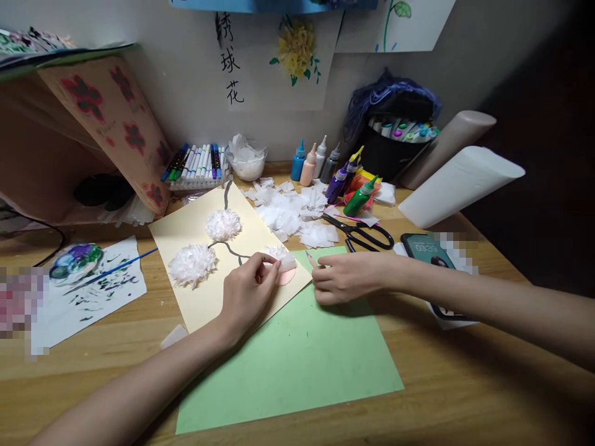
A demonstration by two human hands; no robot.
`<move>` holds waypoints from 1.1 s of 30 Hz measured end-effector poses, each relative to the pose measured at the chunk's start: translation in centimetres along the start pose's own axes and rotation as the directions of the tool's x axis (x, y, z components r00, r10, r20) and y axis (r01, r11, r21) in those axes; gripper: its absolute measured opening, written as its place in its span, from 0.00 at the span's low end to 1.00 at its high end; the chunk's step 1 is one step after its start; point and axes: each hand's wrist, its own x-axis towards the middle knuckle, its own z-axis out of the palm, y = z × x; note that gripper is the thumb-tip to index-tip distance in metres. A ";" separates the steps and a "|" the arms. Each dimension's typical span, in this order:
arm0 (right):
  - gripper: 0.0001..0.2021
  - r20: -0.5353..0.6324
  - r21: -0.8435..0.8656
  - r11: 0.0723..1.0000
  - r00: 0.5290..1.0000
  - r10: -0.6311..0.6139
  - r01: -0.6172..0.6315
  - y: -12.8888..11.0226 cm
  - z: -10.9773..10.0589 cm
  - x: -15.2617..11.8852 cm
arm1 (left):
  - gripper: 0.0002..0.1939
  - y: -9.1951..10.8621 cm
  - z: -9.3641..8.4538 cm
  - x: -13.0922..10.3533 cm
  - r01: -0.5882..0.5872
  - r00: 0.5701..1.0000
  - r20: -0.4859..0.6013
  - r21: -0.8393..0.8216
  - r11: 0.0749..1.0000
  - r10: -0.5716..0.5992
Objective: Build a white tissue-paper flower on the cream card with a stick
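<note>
A cream sheet [251, 223] lies tilted over a green sheet [297, 371]. Two fluffy white paper flowers, one at the left [193, 265] and one higher up [224, 224], sit on it beside painted dark stems. My left hand [248, 288] pinches a small piece of white tissue [284, 261] above a pink round patch [285, 277] at the sheet's right corner, where a third white flower partly shows. Close to that corner, my right hand [341, 277] has curled fingers around a thin pointed stick [310, 256], mostly hidden in the grip.
Behind the sheets lie loose tissue squares [290, 207], black scissors [362, 234] and paint bottles [309, 164]. A phone [430, 254] is under my right forearm. At the left are a brush [116, 268] and a paint-smeared paper [111, 297]. Markers [199, 162] stand near the wall.
</note>
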 end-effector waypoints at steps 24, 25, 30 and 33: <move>0.04 -0.170 0.969 0.160 -0.043 0.984 -0.188 -4.0 -0.2 3.3 | 0.10 0.3 0.0 -0.2 0.017 0.994 0.107 -0.009 1.000 -0.016; 0.06 -0.090 0.993 0.085 -0.054 0.995 -0.088 -4.0 0.2 3.6 | 0.10 0.3 0.0 -0.1 0.028 0.993 0.111 -0.014 1.000 -0.027; 0.18 0.096 0.989 -0.086 -0.076 0.992 0.120 -3.6 2.4 3.6 | 0.10 0.3 0.1 0.0 0.070 0.991 0.120 -0.036 0.997 -0.066; 0.12 0.102 0.982 -0.086 -0.086 0.991 0.166 -3.9 3.3 3.3 | 0.10 0.2 0.1 0.0 0.084 0.989 0.128 -0.054 0.995 -0.076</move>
